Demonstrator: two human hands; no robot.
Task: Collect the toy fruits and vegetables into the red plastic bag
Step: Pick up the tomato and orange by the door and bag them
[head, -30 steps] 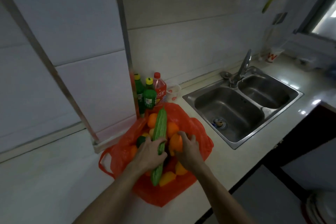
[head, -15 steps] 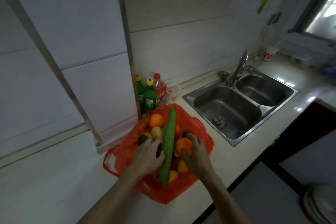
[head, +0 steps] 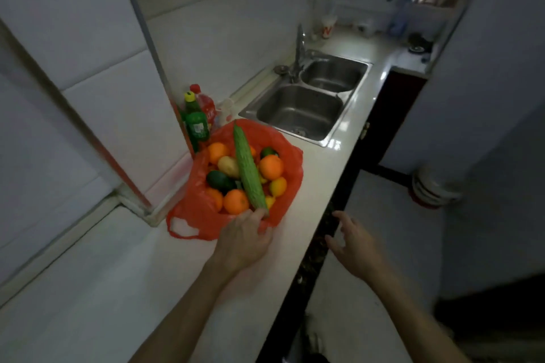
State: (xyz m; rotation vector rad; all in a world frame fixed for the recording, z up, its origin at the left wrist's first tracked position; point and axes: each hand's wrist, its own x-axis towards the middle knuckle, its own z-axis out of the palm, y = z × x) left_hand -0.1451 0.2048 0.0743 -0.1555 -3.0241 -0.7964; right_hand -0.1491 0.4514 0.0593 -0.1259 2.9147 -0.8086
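The red plastic bag point(head: 200, 206) lies open on the white counter point(head: 118, 289), against the wall corner. Inside it are several toy oranges point(head: 271, 166), a long green cucumber point(head: 247, 168) laid across the top, a potato point(head: 228, 166), a dark avocado point(head: 219, 180) and a lemon point(head: 278, 186). My left hand point(head: 244, 240) is at the bag's near rim, thumb by the cucumber's end, fingers curled on the red plastic. Past the counter's front edge my right hand point(head: 354, 247) hovers in the air with fingers spread, holding nothing.
Green and red bottles point(head: 197, 124) stand behind the bag by a metal-edged panel point(head: 141, 23). A steel double sink point(head: 298, 110) with a tap point(head: 299, 50) lies to the far right. The counter's dark front edge point(head: 321, 244) drops to the floor; stacked bowls point(head: 430, 188) sit below.
My right hand let go of the orange and drew back off the counter. My left hand released the cucumber and slid to the bag's near rim. The view swung right.
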